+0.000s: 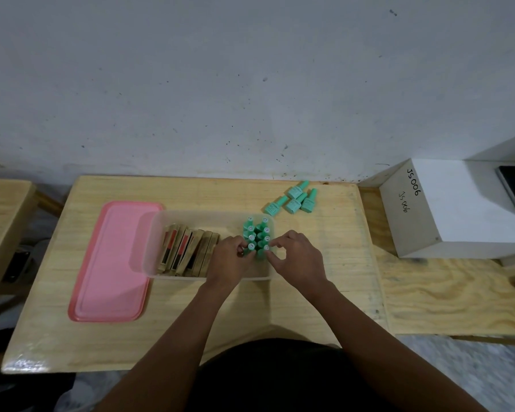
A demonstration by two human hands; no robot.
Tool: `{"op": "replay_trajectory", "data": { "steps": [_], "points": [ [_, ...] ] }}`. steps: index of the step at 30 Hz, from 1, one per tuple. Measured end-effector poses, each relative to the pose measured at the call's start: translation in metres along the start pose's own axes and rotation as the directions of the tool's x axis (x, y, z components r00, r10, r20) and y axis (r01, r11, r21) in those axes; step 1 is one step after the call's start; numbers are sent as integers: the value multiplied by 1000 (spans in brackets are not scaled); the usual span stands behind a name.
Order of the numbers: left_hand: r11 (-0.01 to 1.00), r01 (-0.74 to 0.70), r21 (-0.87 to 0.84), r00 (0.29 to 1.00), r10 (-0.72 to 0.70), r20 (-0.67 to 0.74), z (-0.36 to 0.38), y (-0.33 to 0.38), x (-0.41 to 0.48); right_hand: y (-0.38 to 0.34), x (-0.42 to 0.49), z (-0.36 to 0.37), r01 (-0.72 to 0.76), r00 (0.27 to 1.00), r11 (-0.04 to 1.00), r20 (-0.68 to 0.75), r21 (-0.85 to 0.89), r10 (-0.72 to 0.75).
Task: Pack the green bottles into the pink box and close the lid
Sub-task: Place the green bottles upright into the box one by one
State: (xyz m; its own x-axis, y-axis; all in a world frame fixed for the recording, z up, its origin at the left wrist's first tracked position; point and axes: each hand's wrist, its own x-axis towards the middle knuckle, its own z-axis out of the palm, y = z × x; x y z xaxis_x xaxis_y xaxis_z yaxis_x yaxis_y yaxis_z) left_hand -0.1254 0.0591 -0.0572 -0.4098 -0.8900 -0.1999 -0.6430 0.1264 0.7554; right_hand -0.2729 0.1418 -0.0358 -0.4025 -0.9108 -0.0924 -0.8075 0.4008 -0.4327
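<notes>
Pale wooden table point(101, 337) against a scuffed grey-white wall point(220, 84). Near the middle of it, a translucent, rounded-rectangular plastic box point(191, 217), uncovered, one end lapping over a flat pink plastic lid point(110, 263) lying at its left on the table. Inside the box, to the left, a row of slim tan cardboard packets point(188, 251) standing on edge, some showing red and black panels. Inside, at the right end, small mint-green bottles point(257, 233) standing upright in two close rows, round white-labelled caps facing up. Left hand point(228, 258) reaching into the box, fingers curled and pinched around the nearest bottle of the left row. Right hand point(298, 257) over the box's right rim, thumb and forefinger pinched at the cap of the nearest bottle of the right row, remaining fingers loosely bent. Beyond the box, near the table's far right corner, four more mint-green bottles point(293, 197) lying on their sides in a tight cluster, well apart from both hands. To the right, on a neighbouring plywood surface point(458, 298), a white cardboard carton point(458, 209) marked "JS006" in black handwriting. Bare forearms entering from the bottom edge, above a dark garment point(265, 379).
</notes>
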Motion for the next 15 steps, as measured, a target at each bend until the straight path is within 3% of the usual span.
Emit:
{"op": "replay_trajectory", "data": {
  "steps": [9, 15],
  "points": [
    [1000, 17, -6, 1000, -17, 4, 1, 0, 1, 5, -4, -7, 4, 1000, 996, -2, 93, -4],
    [997, -18, 78, 998, 13, 56, -15, 1, -1, 19, -1, -30, -85, 993, 977, -62, 193, 99]
  ]
}}
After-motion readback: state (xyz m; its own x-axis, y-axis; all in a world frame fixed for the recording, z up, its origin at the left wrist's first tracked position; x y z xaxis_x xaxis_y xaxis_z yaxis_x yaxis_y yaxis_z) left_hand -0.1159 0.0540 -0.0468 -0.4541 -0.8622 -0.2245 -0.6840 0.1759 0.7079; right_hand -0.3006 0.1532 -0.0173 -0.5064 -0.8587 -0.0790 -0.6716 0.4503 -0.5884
